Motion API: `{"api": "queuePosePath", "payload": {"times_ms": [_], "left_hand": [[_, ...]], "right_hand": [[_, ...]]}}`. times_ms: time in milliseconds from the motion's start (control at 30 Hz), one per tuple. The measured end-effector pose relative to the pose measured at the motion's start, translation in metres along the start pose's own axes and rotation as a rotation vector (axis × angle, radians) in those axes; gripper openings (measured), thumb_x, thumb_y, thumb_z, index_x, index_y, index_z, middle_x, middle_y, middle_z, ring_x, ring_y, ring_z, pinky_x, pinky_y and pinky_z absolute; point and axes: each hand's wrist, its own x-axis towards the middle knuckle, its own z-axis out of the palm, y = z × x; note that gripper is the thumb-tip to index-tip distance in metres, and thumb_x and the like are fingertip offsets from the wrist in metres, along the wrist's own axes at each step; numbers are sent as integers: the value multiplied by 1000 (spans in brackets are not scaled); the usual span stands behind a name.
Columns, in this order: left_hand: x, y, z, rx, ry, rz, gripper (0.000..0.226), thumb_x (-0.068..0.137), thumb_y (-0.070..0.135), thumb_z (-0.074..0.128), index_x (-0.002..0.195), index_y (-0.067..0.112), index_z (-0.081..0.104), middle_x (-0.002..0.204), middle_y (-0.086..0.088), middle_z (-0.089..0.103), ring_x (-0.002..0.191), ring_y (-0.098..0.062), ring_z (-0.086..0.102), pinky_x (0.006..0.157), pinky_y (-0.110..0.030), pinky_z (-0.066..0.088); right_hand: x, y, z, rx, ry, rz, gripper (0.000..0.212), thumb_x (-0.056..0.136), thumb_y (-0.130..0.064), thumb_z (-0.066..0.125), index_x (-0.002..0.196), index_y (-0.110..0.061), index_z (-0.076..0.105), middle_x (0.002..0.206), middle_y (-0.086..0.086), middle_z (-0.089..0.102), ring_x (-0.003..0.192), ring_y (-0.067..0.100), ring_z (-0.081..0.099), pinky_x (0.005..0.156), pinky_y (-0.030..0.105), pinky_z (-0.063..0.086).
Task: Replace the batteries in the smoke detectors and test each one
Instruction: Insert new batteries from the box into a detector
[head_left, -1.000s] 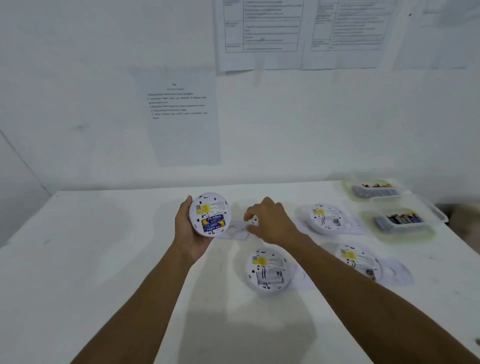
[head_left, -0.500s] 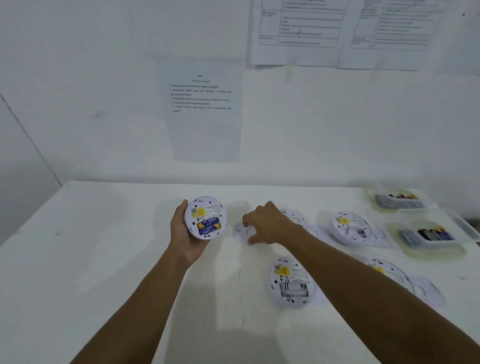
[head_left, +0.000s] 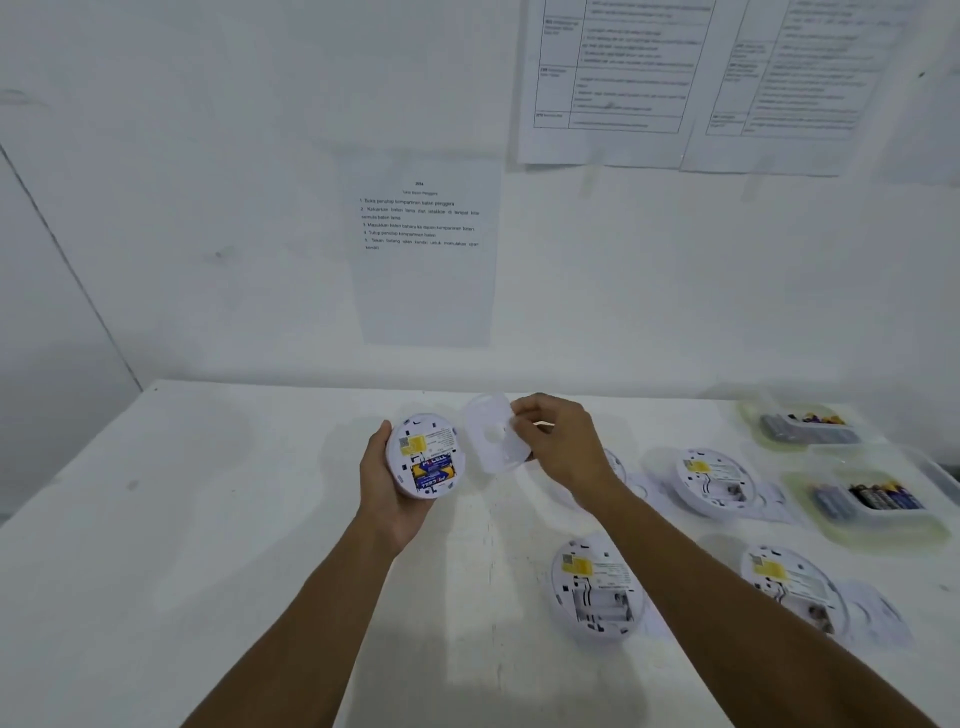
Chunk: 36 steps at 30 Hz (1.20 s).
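White detector cupped in left hand; right hand pinches cover.

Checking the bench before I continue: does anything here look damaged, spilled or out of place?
Nothing stands out. Three round white smoke detectors lie back-up with empty battery bays, covers off beside them, as expected mid-job.

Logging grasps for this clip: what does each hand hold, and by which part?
Left hand: smoke detector, by its rim. Right hand: white cover plate, pinched at its right edge.

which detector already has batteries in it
The smoke detector held in the left hand: blue-and-yellow batteries fill its compartment; the clearly visible table detectors' compartments look empty.
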Motion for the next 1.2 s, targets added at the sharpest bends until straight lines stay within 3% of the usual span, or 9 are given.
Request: {"api": "queuePosePath", "payload": {"times_ms": [100, 200, 267, 367, 500, 600, 667, 800, 1200], "left_hand": [[-6, -10, 18, -4, -47, -3, 49, 99, 50, 35, 113, 18, 69, 112, -11, 71, 105, -29, 62, 83, -43, 57], [-11, -20, 32, -6, -89, -19, 56, 98, 51, 34, 130, 12, 60, 125, -15, 65, 110, -33, 61, 92, -45, 52], [-14, -24, 38, 17, -100, -32, 60, 99, 52, 33, 135, 10, 56, 126, -16, 65, 108, -32, 64, 92, -43, 51], [-19, -30, 43, 25, -87, -66, 60, 98, 54, 34, 127, 9, 61, 114, -15, 71, 97, -27, 70, 88, -39, 52], [-25, -37, 50, -3, -53, -92, 58, 95, 54, 41, 119, 8, 66, 109, -15, 71, 95, -27, 68, 83, -35, 57], [-27, -39, 51, -16, -33, -92, 60, 95, 56, 41, 124, 9, 64, 113, -15, 70, 100, -28, 66, 77, -34, 60], [-28, -40, 52, -5, -23, -87, 62, 95, 57, 41, 128, 10, 62, 117, -15, 69, 104, -28, 65, 82, -35, 58], [-28, -42, 52, 16, -22, -69, 62, 97, 56, 36, 135, 12, 57, 120, -13, 67, 107, -27, 64, 85, -37, 53], [-32, -44, 52, 6, -22, -84, 62, 94, 58, 42, 129, 12, 62, 120, -15, 68, 108, -29, 62, 98, -41, 47]], "right_hand": [[-15, -9, 8, 112, -29, -10, 20, 89, -5, 61, 99, -21, 68, 83, 6, 70, 72, 18, 65, 58, 37, 58], [-30, -9, 21, -36, 27, -135, 21, 88, -4, 61, 96, -19, 72, 88, -8, 71, 75, 6, 65, 65, 21, 53], [-40, -8, 27, -120, 77, -168, 15, 87, -16, 66, 99, -21, 72, 91, -12, 71, 76, 3, 63, 66, 16, 48], [-53, -5, 33, -294, 115, -180, 31, 81, -41, 70, 107, -24, 68, 102, -9, 69, 89, 8, 61, 77, 25, 50], [-63, -6, 34, -397, 111, -206, 42, 79, -48, 71, 113, -24, 67, 120, -8, 62, 107, 10, 59, 92, 27, 51], [-67, -8, 32, -440, 85, -203, 49, 79, -50, 70, 120, -23, 66, 129, -8, 59, 118, 8, 54, 100, 17, 39], [-68, -10, 30, -463, 69, -201, 52, 80, -51, 69, 124, -23, 64, 133, -8, 56, 122, 8, 49, 97, 15, 32], [-66, -12, 27, -435, 74, -203, 51, 80, -46, 71, 124, -21, 64, 132, -5, 55, 121, 12, 50, 96, 19, 35], [-70, -12, 21, -469, 38, -257, 39, 83, -42, 68, 117, -23, 69, 129, -2, 56, 115, 16, 52, 90, 20, 36]]}}
